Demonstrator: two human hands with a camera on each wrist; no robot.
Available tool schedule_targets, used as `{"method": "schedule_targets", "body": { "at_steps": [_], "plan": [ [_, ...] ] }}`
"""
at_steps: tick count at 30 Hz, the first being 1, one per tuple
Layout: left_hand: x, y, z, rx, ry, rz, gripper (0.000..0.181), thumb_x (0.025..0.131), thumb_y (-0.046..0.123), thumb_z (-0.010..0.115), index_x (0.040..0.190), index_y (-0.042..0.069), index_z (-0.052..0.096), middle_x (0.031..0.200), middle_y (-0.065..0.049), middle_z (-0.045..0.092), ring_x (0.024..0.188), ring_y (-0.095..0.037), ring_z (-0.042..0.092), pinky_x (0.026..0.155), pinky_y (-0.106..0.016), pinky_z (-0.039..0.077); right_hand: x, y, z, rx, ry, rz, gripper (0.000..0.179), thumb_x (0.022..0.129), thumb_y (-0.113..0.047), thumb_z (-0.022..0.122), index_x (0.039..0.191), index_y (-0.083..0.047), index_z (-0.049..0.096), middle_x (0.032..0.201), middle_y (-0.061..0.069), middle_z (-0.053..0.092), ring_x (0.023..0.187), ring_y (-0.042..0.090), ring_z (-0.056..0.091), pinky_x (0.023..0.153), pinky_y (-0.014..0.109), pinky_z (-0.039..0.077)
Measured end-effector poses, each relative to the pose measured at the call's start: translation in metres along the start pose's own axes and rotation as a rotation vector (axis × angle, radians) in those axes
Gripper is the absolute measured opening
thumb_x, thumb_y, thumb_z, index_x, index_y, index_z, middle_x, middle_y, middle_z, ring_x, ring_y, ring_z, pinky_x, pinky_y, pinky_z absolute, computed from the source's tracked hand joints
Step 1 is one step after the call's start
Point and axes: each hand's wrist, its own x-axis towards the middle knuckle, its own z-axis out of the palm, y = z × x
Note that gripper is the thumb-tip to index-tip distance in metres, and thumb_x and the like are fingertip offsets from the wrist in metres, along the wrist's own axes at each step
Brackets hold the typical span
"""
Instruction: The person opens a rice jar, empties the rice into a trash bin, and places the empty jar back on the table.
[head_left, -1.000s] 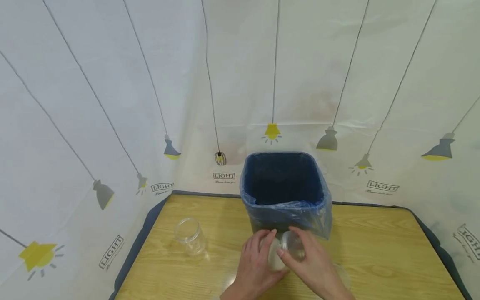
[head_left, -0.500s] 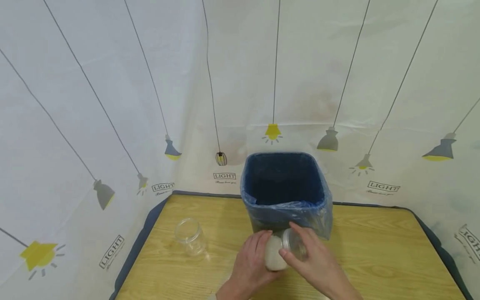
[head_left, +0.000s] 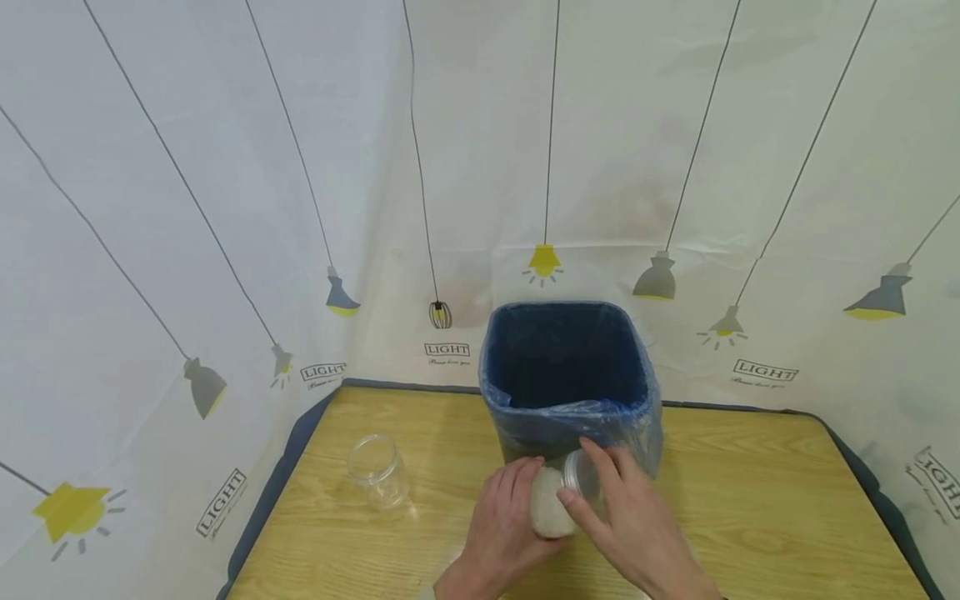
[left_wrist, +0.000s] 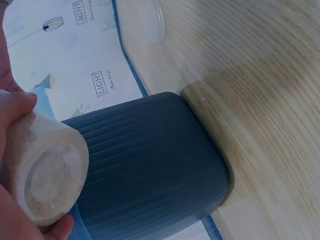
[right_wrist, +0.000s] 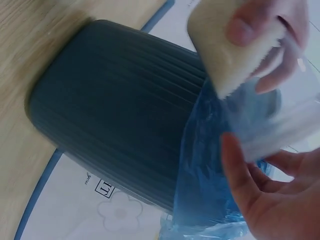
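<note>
My left hand [head_left: 504, 523] grips a clear jar [head_left: 550, 507] with a whitish grainy filling, tilted in front of the bin. In the left wrist view the jar's round base [left_wrist: 54, 182] faces the camera, with fingers curled round its side. My right hand [head_left: 637, 525] holds a clear, ribbed screw lid [head_left: 576, 475] at the jar's other end, between thumb and fingers. The lid [right_wrist: 282, 132] is blurred in the right wrist view, so whether it sits on the threads I cannot tell. A second clear jar [head_left: 381, 477] stands upright at the left on the table.
Right behind the hands stands a dark blue bin [head_left: 566, 358], its rim draped with a blue plastic bag [right_wrist: 207, 155]. The wooden table [head_left: 765, 500] meets a wall sheet [head_left: 480, 150] printed with hanging lamps at the back and sides.
The left hand's fingers have drawn back from the jar's top, leaving more of its filling visible. The right hand has shifted slightly upward with the lid. The second jar stays put.
</note>
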Motion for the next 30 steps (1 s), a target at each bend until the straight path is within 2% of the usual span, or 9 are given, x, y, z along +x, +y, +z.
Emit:
{"method": "schedule_targets", "body": {
  "at_steps": [4,7,11,16,20,30],
  "plan": [
    [-0.001,0.000,0.000,-0.030,0.005,0.017,0.099,0.050,0.054,0.098,0.127,0.005,0.059,0.114,-0.005,0.066,0.097,-0.016,0.066,0.080,-0.031,0.057,0.002,0.004,0.005,0.000,0.094,-0.097,0.056,0.091,-0.043,0.074,0.131,-0.007,0.061,0.111,0.007,0.059,0.091,0.021,0.062,0.074,0.045,0.055],
    [-0.001,0.000,-0.001,-0.085,-0.025,0.005,0.099,0.050,0.053,0.098,0.126,0.005,0.058,0.112,-0.004,0.066,0.094,-0.015,0.066,0.078,-0.030,0.057,0.003,0.007,0.009,0.023,0.160,-0.161,0.054,0.086,-0.041,0.077,0.124,-0.006,0.063,0.108,0.006,0.060,0.087,0.020,0.062,0.070,0.042,0.055],
    [0.000,0.000,-0.002,-0.167,-0.077,-0.028,0.099,0.050,0.049,0.100,0.127,0.006,0.057,0.113,-0.003,0.066,0.094,-0.015,0.066,0.078,-0.029,0.057,0.005,0.007,0.014,0.071,0.205,-0.211,0.054,0.082,-0.040,0.079,0.120,-0.005,0.064,0.104,0.005,0.059,0.083,0.019,0.061,0.063,0.038,0.053],
    [0.002,-0.002,-0.004,-0.207,-0.100,-0.017,0.098,0.050,0.048,0.099,0.129,0.006,0.058,0.114,-0.003,0.067,0.094,-0.015,0.066,0.079,-0.028,0.057,0.008,0.008,0.016,0.104,0.246,-0.271,0.053,0.083,-0.042,0.077,0.118,-0.004,0.065,0.103,0.006,0.059,0.081,0.019,0.059,0.060,0.034,0.051],
    [0.005,-0.002,-0.007,-0.237,-0.132,-0.013,0.098,0.052,0.046,0.099,0.131,0.007,0.058,0.115,-0.002,0.066,0.096,-0.013,0.065,0.080,-0.026,0.056,0.009,0.011,0.015,0.115,0.261,-0.307,0.052,0.086,-0.045,0.073,0.118,-0.005,0.064,0.102,0.005,0.059,0.081,0.018,0.058,0.061,0.033,0.051],
    [0.011,-0.002,-0.011,-0.300,-0.215,-0.035,0.097,0.053,0.043,0.099,0.133,0.008,0.057,0.118,-0.001,0.066,0.100,-0.013,0.065,0.082,-0.027,0.056,0.009,0.016,0.013,0.128,0.237,-0.319,0.050,0.088,-0.043,0.071,0.120,-0.005,0.063,0.102,0.003,0.059,0.081,0.017,0.059,0.063,0.035,0.052]
  ]
}}
